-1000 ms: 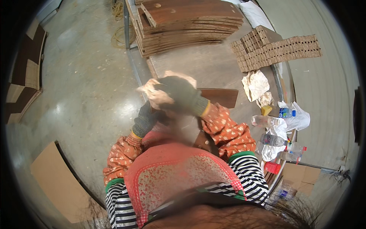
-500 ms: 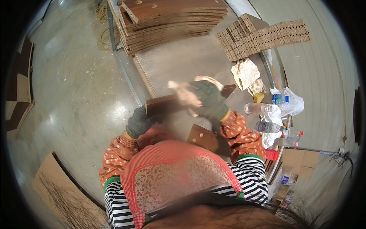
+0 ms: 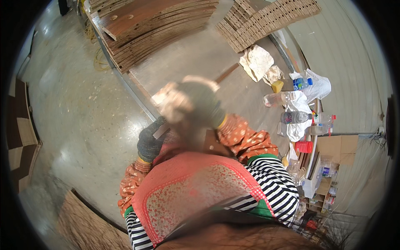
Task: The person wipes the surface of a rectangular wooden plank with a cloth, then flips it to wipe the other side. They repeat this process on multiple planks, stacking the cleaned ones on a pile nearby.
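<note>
My left hand [image 3: 151, 139], in a dark grey work glove, is closed around the near end of a narrow dark brown board [image 3: 228, 73]. The board slants away to the right, and its middle is hidden. Over it is my right hand [image 3: 201, 102], gloved in dark green and smeared by motion, closed on a pale crumpled cloth [image 3: 170, 101]. Whether the cloth touches the board at this instant I cannot tell. Close to my apron, a second brown board [image 3: 211, 143] with a pale round spot shows partly beneath my right forearm.
A stack of brown panels [image 3: 166, 35] fills the table's far left, beside a row of drilled board pieces [image 3: 271, 23]. Along the right edge lie a white rag [image 3: 256, 62], a yellow block [image 3: 277, 86], several plastic bottles [image 3: 296, 117] and a red-lidded container [image 3: 303, 146].
My right hand and the cloth have moved left along the board toward my left hand. The board now slants more steeply. The whole view has shifted, so the stacks sit higher.
</note>
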`<state>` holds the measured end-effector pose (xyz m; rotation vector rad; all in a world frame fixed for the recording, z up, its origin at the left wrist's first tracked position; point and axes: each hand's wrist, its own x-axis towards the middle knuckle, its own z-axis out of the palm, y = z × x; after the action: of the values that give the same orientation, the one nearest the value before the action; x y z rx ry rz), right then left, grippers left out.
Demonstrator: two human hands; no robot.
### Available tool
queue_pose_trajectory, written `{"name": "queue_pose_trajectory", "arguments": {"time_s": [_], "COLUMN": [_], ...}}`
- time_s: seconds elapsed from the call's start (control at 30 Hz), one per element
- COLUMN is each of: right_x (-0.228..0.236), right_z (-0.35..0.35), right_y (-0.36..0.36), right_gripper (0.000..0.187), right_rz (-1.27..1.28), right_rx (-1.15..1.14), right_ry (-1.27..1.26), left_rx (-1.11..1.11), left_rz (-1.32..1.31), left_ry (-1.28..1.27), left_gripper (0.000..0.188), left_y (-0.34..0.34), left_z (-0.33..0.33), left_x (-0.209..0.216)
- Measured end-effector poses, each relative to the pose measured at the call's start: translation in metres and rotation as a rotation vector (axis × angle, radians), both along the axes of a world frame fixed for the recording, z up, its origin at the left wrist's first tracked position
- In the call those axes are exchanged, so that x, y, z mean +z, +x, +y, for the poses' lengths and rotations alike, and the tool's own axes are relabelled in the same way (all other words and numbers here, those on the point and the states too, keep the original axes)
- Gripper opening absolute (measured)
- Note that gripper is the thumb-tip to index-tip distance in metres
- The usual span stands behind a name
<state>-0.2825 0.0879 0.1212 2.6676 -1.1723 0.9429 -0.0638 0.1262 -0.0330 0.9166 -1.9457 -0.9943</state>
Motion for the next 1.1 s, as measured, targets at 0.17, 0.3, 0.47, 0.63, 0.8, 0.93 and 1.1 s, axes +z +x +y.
{"name": "queue_pose_trajectory", "arguments": {"time_s": [0.17,0.3,0.47,0.63,0.8,0.93,1.1], "right_x": [-0.023,-0.029,-0.023,-0.049,-0.051,-0.08,-0.122], "right_z": [-0.002,-0.004,0.018,0.016,-0.014,-0.01,0.009], "right_y": [-0.077,-0.077,0.004,0.03,-0.034,-0.003,0.052], "right_gripper": [0.033,0.04,0.046,0.042,0.039,0.036,0.046], "right_rz": [-0.101,-0.034,-1.008,-0.402,-0.202,-0.289,-0.884], "right_rx": [-0.393,-0.432,-0.214,0.002,-0.207,-0.147,0.15], "right_ry": [0.006,-0.064,0.966,0.368,0.189,0.132,0.339], "left_rx": [0.013,-0.025,-0.068,0.276,0.058,0.033,0.085], "left_rz": [0.019,0.119,0.068,-0.107,-0.054,-0.04,-0.174], "left_ry": [0.117,0.324,0.264,0.327,0.522,0.468,-0.611], "left_gripper": [0.033,0.029,0.027,0.038,0.019,0.027,0.042], "left_y": [-0.007,-0.009,-0.011,-0.011,-0.011,-0.008,-0.001], "left_z": [-0.002,-0.005,-0.006,0.016,0.009,0.005,0.0], "left_x": [0.026,0.028,0.009,0.007,0.029,0.022,-0.006]}}
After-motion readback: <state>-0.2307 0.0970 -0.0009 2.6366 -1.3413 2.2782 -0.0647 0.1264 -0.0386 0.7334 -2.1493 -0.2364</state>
